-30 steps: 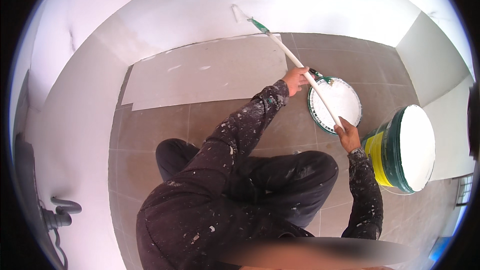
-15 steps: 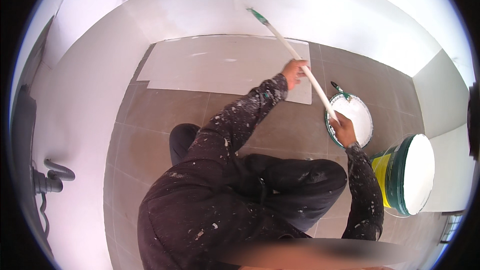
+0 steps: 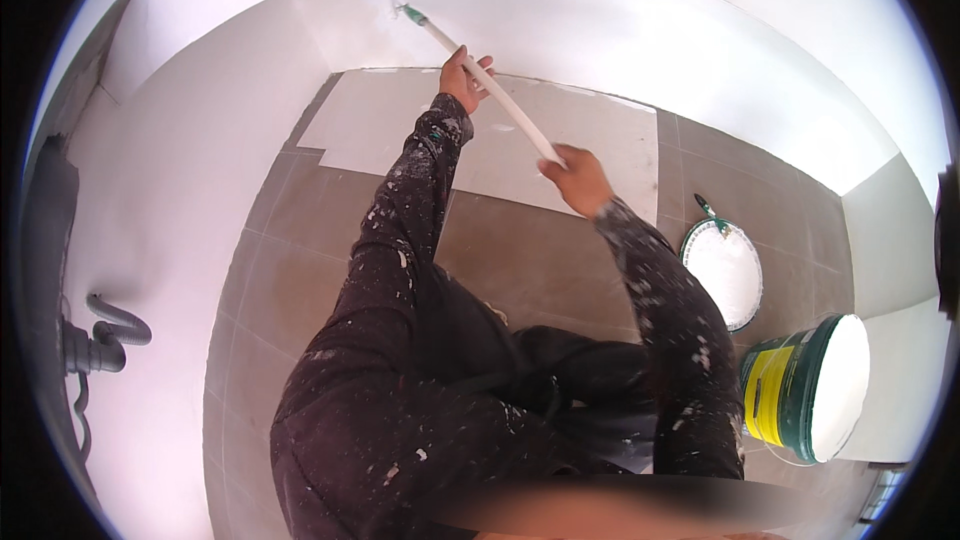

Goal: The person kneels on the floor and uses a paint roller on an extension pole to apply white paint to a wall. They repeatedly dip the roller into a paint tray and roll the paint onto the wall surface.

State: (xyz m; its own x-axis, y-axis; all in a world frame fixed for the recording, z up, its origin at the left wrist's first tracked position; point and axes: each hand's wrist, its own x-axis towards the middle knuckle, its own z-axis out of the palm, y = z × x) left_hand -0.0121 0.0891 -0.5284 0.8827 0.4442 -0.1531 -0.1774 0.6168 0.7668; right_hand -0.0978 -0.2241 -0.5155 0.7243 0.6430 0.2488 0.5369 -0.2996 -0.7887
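A long white pole [image 3: 515, 115] slants up and to the left, with a green brush-like head [image 3: 414, 16] at its far end. The head is against the white wall [image 3: 560, 15] or very close to it, beside a small whitish wet-looking mark. My right hand [image 3: 583, 180] is closed round the pole's near end. Further up, my left hand [image 3: 462, 86] supports the shaft, its fingers curled loosely about it. Both my sleeves are black and spotted with paint.
A pale board [image 3: 400, 130] lies on brown floor tiles along the wall. To the right stands a bucket lid or shallow tub [image 3: 722, 280] of white paint, a paintbrush [image 3: 712, 212] across its rim. Nearer is a green and yellow bucket [image 3: 785, 390]. A grey pipe [image 3: 105, 345] sticks out at left.
The pole and its green head have moved left along the wall. Both hands have gone left with it and farther out, my right hand leaving its place over the paint tub.
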